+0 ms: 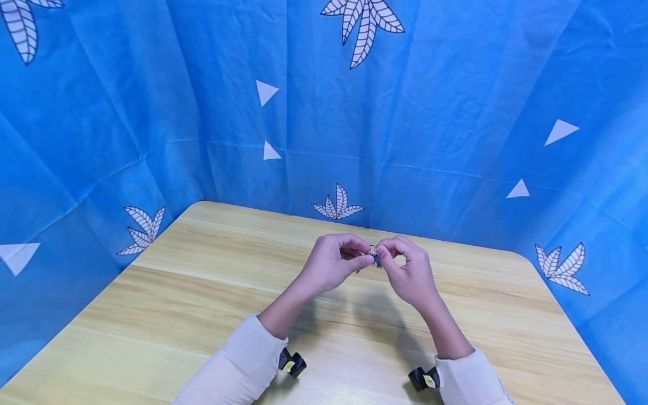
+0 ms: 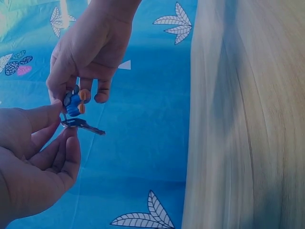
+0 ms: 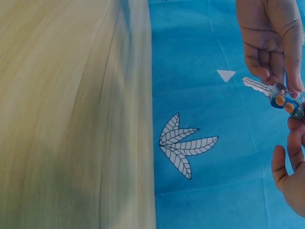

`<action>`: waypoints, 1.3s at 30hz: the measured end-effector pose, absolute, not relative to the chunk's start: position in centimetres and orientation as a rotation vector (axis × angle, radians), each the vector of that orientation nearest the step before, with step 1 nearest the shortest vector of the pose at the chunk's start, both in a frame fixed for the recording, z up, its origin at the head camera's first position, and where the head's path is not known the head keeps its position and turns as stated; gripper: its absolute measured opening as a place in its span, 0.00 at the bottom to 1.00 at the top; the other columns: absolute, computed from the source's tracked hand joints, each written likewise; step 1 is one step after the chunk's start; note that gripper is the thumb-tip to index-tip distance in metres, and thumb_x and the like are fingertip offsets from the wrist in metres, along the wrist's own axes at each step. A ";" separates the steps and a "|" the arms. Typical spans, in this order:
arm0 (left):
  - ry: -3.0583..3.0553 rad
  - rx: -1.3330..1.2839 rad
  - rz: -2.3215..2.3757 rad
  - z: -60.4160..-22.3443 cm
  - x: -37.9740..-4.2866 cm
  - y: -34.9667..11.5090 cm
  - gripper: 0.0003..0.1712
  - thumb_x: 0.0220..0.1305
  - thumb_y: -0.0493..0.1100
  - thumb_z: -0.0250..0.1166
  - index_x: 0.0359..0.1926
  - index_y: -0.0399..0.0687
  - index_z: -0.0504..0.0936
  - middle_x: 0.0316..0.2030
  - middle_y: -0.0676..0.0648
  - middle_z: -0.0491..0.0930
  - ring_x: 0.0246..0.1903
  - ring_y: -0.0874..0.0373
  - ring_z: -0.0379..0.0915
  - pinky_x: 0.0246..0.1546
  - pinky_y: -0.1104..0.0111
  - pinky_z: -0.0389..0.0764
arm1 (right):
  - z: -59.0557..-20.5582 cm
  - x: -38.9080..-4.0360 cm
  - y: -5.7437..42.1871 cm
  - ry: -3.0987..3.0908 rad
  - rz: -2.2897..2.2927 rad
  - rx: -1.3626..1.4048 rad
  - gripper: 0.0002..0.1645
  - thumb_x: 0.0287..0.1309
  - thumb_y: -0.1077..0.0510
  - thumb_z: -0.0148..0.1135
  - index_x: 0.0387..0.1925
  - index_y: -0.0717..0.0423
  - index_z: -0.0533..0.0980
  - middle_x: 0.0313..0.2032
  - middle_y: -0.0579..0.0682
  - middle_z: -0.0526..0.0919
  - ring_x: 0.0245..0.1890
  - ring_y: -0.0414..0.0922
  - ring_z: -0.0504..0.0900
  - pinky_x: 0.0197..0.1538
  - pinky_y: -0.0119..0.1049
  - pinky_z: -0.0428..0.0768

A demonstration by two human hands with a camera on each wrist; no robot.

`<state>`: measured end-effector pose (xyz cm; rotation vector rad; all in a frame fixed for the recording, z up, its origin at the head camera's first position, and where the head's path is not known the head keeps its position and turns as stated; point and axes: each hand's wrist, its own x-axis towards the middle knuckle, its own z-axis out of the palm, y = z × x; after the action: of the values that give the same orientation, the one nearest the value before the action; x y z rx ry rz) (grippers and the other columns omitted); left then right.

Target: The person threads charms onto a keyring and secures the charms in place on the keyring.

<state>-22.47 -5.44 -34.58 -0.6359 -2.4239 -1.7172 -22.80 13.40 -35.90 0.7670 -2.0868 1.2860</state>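
My left hand [image 1: 331, 261] and right hand [image 1: 410, 270] meet fingertip to fingertip above the wooden table. Between them is a thin metal key ring [image 1: 373, 248] with a small blue charm [image 1: 377, 260]. In the left wrist view the charm [image 2: 74, 103] shows blue with orange round parts, right by the fingers of the right hand [image 2: 95, 43], which pinch the ring. A silver key [image 2: 90, 127] with a dark head juts out from the left hand's [image 2: 38, 157] fingertips. The right wrist view shows the key's toothed blade [image 3: 257, 86] pointing away from both hands; fingers partly cover the ring.
The light wooden table [image 1: 202, 292] has rounded far corners. Blue cloth [image 1: 445, 112] with white leaf and triangle prints hangs round its far side and both sides. A black wrist device [image 1: 292, 363] sits at the left cuff, another [image 1: 424, 379] at the right.
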 end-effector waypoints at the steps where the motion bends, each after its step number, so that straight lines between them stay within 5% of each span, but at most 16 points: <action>1: -2.420 -0.643 -1.718 -34.6 -22.5 -5.4 0.07 0.64 0.42 0.74 0.42 0.46 0.89 0.32 0.53 0.86 0.30 0.59 0.82 0.33 0.68 0.84 | -35.5 -22.5 13.2 -2.084 1.290 0.770 0.09 0.60 0.77 0.64 0.29 0.63 0.82 0.26 0.52 0.80 0.28 0.37 0.74 0.33 0.30 0.74; 11: -2.428 -0.697 -1.638 -34.5 -22.3 -5.2 0.04 0.68 0.40 0.71 0.41 0.47 0.90 0.31 0.54 0.86 0.30 0.60 0.81 0.32 0.68 0.83 | -34.3 -21.3 12.8 -2.082 1.283 0.792 0.08 0.60 0.76 0.64 0.30 0.65 0.82 0.26 0.51 0.80 0.28 0.37 0.74 0.34 0.31 0.75; 21: -2.429 -0.848 -1.485 -34.6 -22.6 -5.4 0.03 0.73 0.38 0.64 0.42 0.45 0.84 0.37 0.53 0.82 0.39 0.61 0.78 0.45 0.69 0.81 | -36.7 -23.8 14.2 -2.036 1.236 0.893 0.11 0.61 0.75 0.65 0.35 0.57 0.84 0.28 0.46 0.80 0.29 0.39 0.75 0.36 0.26 0.74; 39: -2.365 -1.078 -1.368 -34.0 -23.0 -6.5 0.04 0.75 0.41 0.61 0.43 0.47 0.82 0.38 0.55 0.81 0.42 0.62 0.78 0.46 0.67 0.81 | -36.2 -24.0 14.5 -1.991 1.015 1.026 0.12 0.63 0.75 0.61 0.38 0.57 0.81 0.30 0.47 0.78 0.35 0.43 0.73 0.38 0.36 0.72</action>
<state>-23.02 -6.46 -34.04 -1.0784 -2.3649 -1.3684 -24.00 14.53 -36.17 1.0261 -1.9910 1.0151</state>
